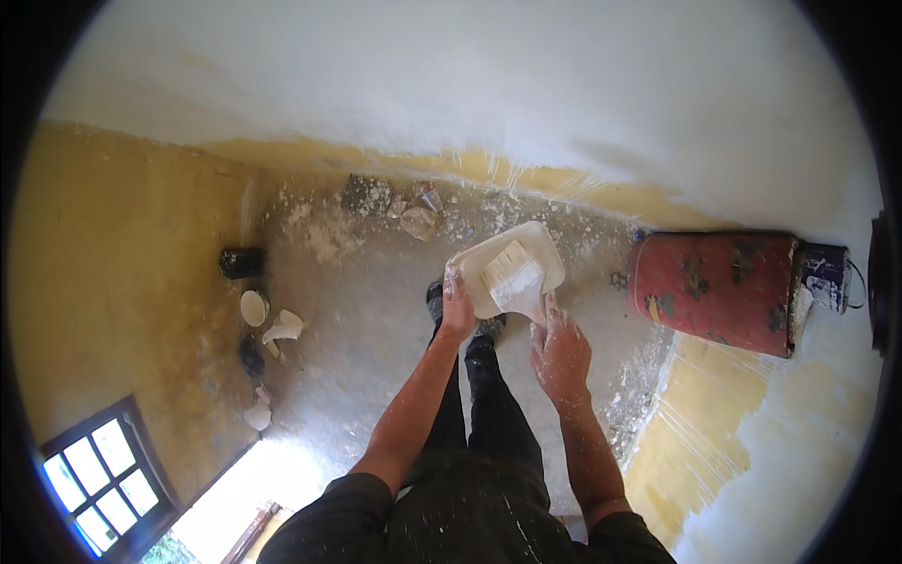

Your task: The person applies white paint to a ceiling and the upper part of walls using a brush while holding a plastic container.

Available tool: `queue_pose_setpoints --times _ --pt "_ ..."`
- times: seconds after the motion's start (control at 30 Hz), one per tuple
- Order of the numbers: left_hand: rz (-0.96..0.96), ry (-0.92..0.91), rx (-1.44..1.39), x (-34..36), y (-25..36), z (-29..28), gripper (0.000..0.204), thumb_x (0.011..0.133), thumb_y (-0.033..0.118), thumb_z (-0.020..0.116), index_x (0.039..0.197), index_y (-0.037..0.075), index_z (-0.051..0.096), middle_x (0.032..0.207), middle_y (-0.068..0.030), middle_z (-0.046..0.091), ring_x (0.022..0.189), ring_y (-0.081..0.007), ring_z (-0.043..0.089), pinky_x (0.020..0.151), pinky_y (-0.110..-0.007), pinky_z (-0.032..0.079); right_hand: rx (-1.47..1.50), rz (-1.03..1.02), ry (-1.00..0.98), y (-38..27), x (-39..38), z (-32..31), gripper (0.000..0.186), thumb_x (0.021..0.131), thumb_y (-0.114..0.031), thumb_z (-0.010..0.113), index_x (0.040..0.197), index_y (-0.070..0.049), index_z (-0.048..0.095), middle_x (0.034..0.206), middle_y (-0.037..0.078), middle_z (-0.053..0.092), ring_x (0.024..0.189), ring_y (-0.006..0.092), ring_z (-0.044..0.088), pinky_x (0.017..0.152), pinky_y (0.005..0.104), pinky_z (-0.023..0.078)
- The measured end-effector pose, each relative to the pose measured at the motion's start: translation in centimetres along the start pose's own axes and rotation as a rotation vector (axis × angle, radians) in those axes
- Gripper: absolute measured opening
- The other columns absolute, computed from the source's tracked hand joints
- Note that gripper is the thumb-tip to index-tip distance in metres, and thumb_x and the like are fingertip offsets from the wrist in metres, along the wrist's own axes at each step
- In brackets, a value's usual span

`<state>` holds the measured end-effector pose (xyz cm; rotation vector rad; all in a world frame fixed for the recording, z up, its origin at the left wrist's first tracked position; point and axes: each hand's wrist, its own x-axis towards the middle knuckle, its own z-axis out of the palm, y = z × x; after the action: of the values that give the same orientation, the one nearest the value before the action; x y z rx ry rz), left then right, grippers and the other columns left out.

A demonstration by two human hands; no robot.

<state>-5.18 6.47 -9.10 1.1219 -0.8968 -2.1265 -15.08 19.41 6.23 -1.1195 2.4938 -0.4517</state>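
Observation:
My left hand (457, 305) grips the left edge of a shallow cream plastic tub (547, 246), holding it tilted at waist height above the floor. In my right hand (562, 359) is the handle of a wide flat paintbrush (519, 284). The brush lies over the tub's inside, with pale bristles pointing up and left and white paint covering its lower part. White specks dot my right hand and forearm. What paint the tub holds is mostly hidden by the brush.
A red patterned piece (719, 291) stands at the right, a dark paint can (827, 277) beside it. Along the left wall are a black container (242, 263), a round pale bowl (254, 307) and scraps. Debris (419, 222) lies by the far wall (451, 85), which is white above yellow.

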Motion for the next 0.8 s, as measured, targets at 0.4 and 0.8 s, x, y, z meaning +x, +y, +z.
queue_pose_setpoints --times 0.4,0.8 --pt "-0.055 0.075 -0.085 7.4 -3.8 -5.6 0.047 0.100 0.038 0.025 0.135 0.007 0.034 0.131 -0.0082 0.041 0.120 -0.0200 0.041 0.101 -0.035 0.035 1.240 0.232 -0.014 7.0 3.2 14.4 0.034 0.089 -0.028 0.057 0.107 -0.001 0.047 0.078 0.009 0.056 0.064 0.0125 0.049 0.058 0.0307 0.045" --pt "-0.090 0.156 -0.158 12.6 -5.7 -12.3 0.062 0.095 0.054 0.025 0.138 0.010 0.032 0.136 -0.0080 0.040 0.124 -0.0268 0.041 0.103 -0.043 0.035 1.391 0.177 0.312 7.0 26.7 19.3 0.038 0.091 -0.045 0.050 0.102 -0.008 0.048 0.063 -0.002 0.044 0.049 0.0052 0.042 0.039 0.0177 0.034"
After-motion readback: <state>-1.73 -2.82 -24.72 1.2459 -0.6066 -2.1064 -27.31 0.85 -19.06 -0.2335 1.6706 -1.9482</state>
